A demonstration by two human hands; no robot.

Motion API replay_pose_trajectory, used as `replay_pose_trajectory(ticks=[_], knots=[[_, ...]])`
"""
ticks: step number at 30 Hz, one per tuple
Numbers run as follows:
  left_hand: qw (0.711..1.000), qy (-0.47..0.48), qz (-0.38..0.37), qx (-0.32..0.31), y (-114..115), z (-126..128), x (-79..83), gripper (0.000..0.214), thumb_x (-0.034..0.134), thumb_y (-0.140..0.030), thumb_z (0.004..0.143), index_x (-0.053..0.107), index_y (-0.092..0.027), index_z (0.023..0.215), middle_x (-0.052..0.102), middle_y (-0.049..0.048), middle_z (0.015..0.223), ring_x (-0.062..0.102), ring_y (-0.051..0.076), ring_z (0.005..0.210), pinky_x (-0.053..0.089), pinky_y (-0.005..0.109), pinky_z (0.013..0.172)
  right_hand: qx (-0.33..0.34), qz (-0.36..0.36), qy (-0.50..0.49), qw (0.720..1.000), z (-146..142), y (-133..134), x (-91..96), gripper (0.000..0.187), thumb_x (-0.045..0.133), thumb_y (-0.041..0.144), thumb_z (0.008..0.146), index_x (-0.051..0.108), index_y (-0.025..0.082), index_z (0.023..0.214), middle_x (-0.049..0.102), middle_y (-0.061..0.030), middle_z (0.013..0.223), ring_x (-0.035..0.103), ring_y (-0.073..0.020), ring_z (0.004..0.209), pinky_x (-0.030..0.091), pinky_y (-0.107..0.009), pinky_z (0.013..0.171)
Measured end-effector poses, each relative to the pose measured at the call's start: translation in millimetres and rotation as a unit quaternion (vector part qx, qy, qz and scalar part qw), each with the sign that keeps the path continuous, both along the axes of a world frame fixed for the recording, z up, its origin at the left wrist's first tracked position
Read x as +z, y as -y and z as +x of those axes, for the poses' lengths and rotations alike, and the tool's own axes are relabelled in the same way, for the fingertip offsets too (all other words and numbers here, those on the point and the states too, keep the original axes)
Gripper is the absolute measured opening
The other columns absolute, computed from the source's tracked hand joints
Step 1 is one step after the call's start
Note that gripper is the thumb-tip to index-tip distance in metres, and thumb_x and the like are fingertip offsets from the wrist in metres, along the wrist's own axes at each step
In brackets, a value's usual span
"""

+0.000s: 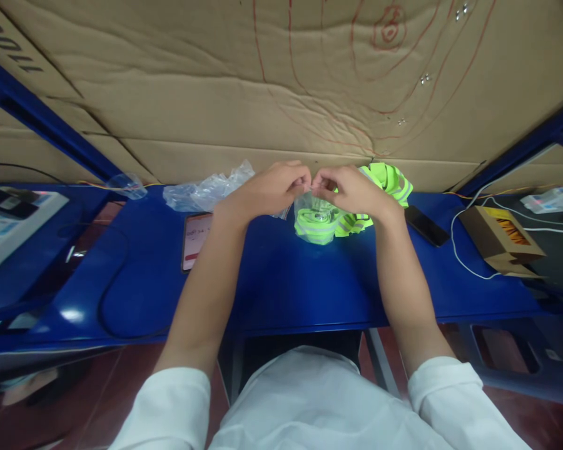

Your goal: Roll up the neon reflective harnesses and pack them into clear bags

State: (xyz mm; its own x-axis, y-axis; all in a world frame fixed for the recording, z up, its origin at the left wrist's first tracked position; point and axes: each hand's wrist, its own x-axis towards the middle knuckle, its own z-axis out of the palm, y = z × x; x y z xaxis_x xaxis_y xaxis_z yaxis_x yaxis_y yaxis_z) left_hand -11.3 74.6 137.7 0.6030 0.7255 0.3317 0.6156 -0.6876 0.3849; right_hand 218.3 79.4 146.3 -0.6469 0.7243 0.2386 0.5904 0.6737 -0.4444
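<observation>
A clear plastic bag [304, 201] with a rolled neon-yellow reflective vest [315, 226] inside hangs or rests just above the blue table, in front of me. My left hand [281, 182] pinches the bag's top edge from the left. From the right, my right hand [340, 186] pinches the same edge, fingertips almost meeting the left ones. More neon-yellow reflective fabric [388, 181] lies behind and beside my right hand. Crumpled clear plastic bags [201, 190] lie to the left of my left hand, partly hidden by it.
A lit phone [194, 240] lies left on the blue table [304, 287], a dark phone [426, 226] right. Beyond it stand an open cardboard box [500, 240] and a white cable [455, 244]. A clear cup [127, 185] sits back left. Cardboard [206, 75] walls the back.
</observation>
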Motion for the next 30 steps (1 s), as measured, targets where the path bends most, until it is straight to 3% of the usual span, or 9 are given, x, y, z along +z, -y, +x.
replay_pose_trajectory(ticks=[4, 8, 13, 17, 20, 24, 27, 30], knots=[[0.999, 0.035, -0.022, 0.034, 0, -17, 11.5, 0.017, 0.057, -0.029, 0.096, 0.070, -0.019, 0.096, 0.068, 0.0035, 0.094, 0.061, 0.016, 0.085, 0.045, 0.030, 0.078, -0.011, -0.063, -0.009, 0.998, 12, -4, 1.6, 0.019, 0.071, 0.034, 0.091, 0.074, 0.020, 0.104, 0.075, -0.0022, 0.087, 0.067, -0.0176, 0.078, 0.047, -0.029, 0.071], [0.989, 0.052, 0.044, 0.134, 1, -36, 21.1, 0.022, 0.054, -0.036, 0.100, 0.070, -0.020, 0.100, 0.068, 0.0046, 0.102, 0.059, 0.018, 0.094, 0.044, 0.033, 0.086, -0.072, -0.041, -0.004, 0.997, 28, -9, 4.7, 0.011, 0.068, 0.026, 0.091, 0.073, 0.021, 0.099, 0.076, -0.0047, 0.090, 0.068, -0.0200, 0.081, 0.049, -0.032, 0.073], [0.939, 0.110, 0.098, 0.311, -4, -61, 20.3, 0.034, 0.052, -0.050, 0.102, 0.068, -0.021, 0.110, 0.067, 0.0022, 0.111, 0.057, 0.019, 0.100, 0.039, 0.037, 0.087, -0.103, -0.048, -0.025, 0.993, 44, -14, 4.7, 0.012, 0.065, 0.029, 0.095, 0.073, 0.023, 0.101, 0.077, -0.0057, 0.094, 0.068, -0.0214, 0.084, 0.051, -0.035, 0.075], [0.890, 0.105, 0.084, 0.436, -14, -82, 9.1, 0.038, 0.054, -0.054, 0.096, 0.068, -0.020, 0.106, 0.070, 0.0015, 0.104, 0.057, 0.018, 0.093, 0.036, 0.038, 0.081, -0.133, -0.082, 0.039, 0.987, 56, -18, 1.4, 0.020, 0.067, 0.033, 0.096, 0.074, 0.021, 0.111, 0.076, -0.0073, 0.097, 0.066, -0.0191, 0.080, 0.048, -0.032, 0.071], [0.898, 0.075, 0.028, 0.433, -23, -93, -2.5, 0.046, 0.052, -0.061, 0.093, 0.069, -0.021, 0.106, 0.069, 0.0005, 0.091, 0.056, 0.018, 0.094, 0.031, 0.037, 0.078, -0.157, -0.103, 0.071, 0.980, 59, -18, 0.1, 0.025, 0.067, 0.030, 0.097, 0.074, 0.016, 0.116, 0.077, -0.0111, 0.102, 0.065, -0.0173, 0.081, 0.046, -0.031, 0.071], [0.926, 0.069, 0.045, 0.368, -32, -97, -13.5, 0.056, 0.041, -0.067, 0.095, 0.070, -0.022, 0.111, 0.070, -0.0006, 0.084, 0.056, 0.018, 0.099, 0.028, 0.037, 0.081, -0.158, -0.122, 0.088, 0.976, 56, -15, 2.8, 0.025, 0.066, 0.031, 0.099, 0.073, 0.016, 0.117, 0.077, -0.0107, 0.103, 0.065, -0.0160, 0.081, 0.045, -0.030, 0.071], [0.937, 0.090, 0.056, 0.334, -32, -88, -12.4, 0.053, 0.048, -0.068, 0.094, 0.073, -0.024, 0.108, 0.072, -0.0007, 0.086, 0.056, 0.017, 0.094, 0.031, 0.036, 0.080, -0.149, -0.132, 0.096, 0.975, 51, -14, 3.6, 0.025, 0.063, 0.034, 0.100, 0.073, 0.018, 0.117, 0.076, -0.0088, 0.103, 0.067, -0.0181, 0.083, 0.047, -0.030, 0.071], [0.951, 0.110, 0.050, 0.285, -24, -69, -2.3, 0.036, 0.058, -0.053, 0.094, 0.075, -0.022, 0.101, 0.076, 0.0009, 0.094, 0.059, 0.015, 0.085, 0.040, 0.033, 0.080, -0.151, -0.117, 0.084, 0.978, 46, -14, -0.5, 0.030, 0.068, 0.037, 0.097, 0.070, 0.020, 0.122, 0.076, -0.0103, 0.112, 0.070, -0.0229, 0.090, 0.051, -0.034, 0.077]])
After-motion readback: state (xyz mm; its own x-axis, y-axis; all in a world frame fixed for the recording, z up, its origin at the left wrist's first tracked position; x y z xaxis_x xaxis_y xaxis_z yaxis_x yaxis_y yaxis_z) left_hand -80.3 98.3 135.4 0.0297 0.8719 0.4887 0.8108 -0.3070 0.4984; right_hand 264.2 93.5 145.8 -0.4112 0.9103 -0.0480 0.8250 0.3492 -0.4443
